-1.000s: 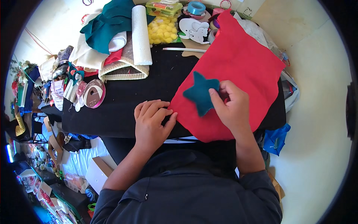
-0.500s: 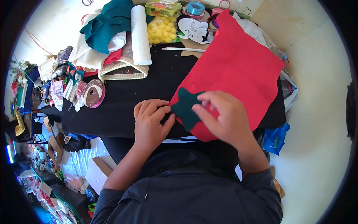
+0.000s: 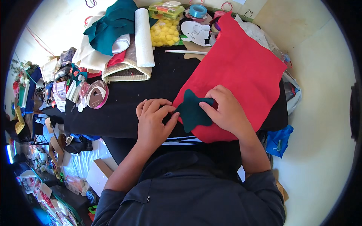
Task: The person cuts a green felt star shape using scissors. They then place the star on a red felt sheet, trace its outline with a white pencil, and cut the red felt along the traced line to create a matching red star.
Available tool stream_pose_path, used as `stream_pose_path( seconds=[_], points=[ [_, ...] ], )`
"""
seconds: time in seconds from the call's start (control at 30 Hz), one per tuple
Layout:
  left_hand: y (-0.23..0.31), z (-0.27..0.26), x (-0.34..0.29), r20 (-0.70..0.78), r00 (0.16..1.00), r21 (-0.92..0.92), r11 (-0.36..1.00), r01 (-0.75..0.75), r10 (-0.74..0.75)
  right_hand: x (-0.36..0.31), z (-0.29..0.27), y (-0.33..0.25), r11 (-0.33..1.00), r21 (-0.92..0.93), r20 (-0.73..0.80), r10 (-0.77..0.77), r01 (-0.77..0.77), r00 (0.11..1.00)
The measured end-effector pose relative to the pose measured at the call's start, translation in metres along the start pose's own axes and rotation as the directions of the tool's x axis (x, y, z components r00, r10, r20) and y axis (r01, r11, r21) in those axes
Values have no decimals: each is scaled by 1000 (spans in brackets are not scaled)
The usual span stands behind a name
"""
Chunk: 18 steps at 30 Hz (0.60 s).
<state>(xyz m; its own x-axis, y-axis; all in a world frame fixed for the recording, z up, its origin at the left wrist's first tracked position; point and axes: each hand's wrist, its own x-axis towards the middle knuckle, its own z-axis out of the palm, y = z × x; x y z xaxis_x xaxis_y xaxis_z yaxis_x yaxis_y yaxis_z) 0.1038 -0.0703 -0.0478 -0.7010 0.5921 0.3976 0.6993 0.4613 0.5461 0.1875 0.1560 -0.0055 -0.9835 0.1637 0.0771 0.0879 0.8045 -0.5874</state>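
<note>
A dark green felt star point(image 3: 193, 112) lies over the lower left part of a large red felt sheet point(image 3: 245, 64). My right hand point(image 3: 225, 110) pinches one of the star's points between thumb and fingers. On the left, my left hand point(image 3: 156, 119) rests at the red sheet's edge, its thumb and fingertips close together beside the star. Its fingertips seem to pinch the red edge, perhaps with the star's left point.
Black cloth covers the table point(image 3: 113, 122). Along the back stand a white roll point(image 3: 144, 39), a bag of yellow pompoms point(image 3: 164, 34), white elephant cutouts point(image 3: 195, 32) and blue tape point(image 3: 198, 11). Folded teal felt point(image 3: 111, 28) and a ribbon spool point(image 3: 97, 95) lie to the left.
The star has shifted slightly right on the red sheet. My right hand has closed on its right point; the left hand has stayed nearly in place.
</note>
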Motion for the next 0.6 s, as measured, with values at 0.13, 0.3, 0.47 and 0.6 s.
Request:
stream_pose_path(
  seconds=[0.13, 0.3, 0.47, 0.6],
  points=[
    [-2, -5, 5, 37, 996, -140, 987, 83, -78, -10, -9, -3, 913, 367, 90, 156, -178, 984],
    [0, -9, 28, 36, 995, -348, 932, 98, -92, -19, -7, 6, 732, 644, 81, 225, -223, 971],
    [1, -5, 51, 161, 952, -298, 907, 298, -260, -22, 3, 12, 671, 633, 108, 416, -385, 903],
    [6, -18, 44, 288, 874, -123, 890, 439, -392, -29, 7, 12, 677, 596, 109, 464, -432, 879]
  ],
)
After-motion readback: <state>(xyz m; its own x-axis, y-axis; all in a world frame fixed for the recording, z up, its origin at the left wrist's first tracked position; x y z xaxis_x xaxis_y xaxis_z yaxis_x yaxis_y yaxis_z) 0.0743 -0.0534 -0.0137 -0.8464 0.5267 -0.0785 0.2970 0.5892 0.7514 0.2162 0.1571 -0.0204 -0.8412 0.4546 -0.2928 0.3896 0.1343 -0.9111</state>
